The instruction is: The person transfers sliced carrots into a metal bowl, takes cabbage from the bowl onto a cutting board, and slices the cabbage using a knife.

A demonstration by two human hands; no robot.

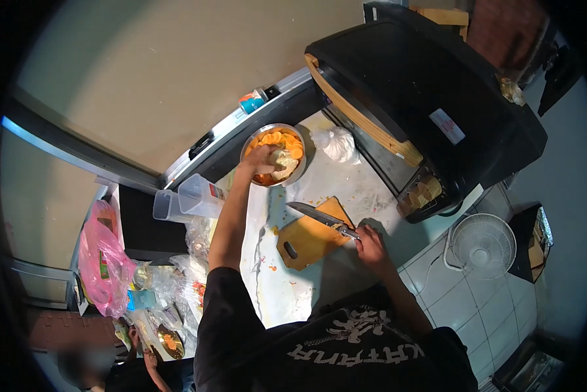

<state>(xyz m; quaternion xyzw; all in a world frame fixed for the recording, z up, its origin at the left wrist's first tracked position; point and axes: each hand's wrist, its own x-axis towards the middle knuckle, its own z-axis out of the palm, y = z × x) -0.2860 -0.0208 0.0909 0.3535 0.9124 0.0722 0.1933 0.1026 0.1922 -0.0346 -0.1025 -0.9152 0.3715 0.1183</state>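
Observation:
My left hand (261, 161) reaches into a round metal bowl (302, 171) that holds orange slices (280, 138) and a pale, creamy mass (284, 163). Its fingers are partly hidden, and whether they grip anything is unclear. My right hand (370, 244) is closed around the handle of a large knife (314, 212). The blade lies over a yellow-brown cutting board (300, 247) and points toward the bowl. Small orange and yellow scraps lie around the board. A tied plastic bag of white stuff (336, 144) stands right of the bowl.
A large black appliance (431, 85) stands at the upper right, a white fan (483, 246) on the tiled floor. Clear containers (199, 195), a pink bag (102, 261) and plastic bags are at the left. Another person's hands (150, 358) show at lower left. A can (253, 101) sits on the ledge.

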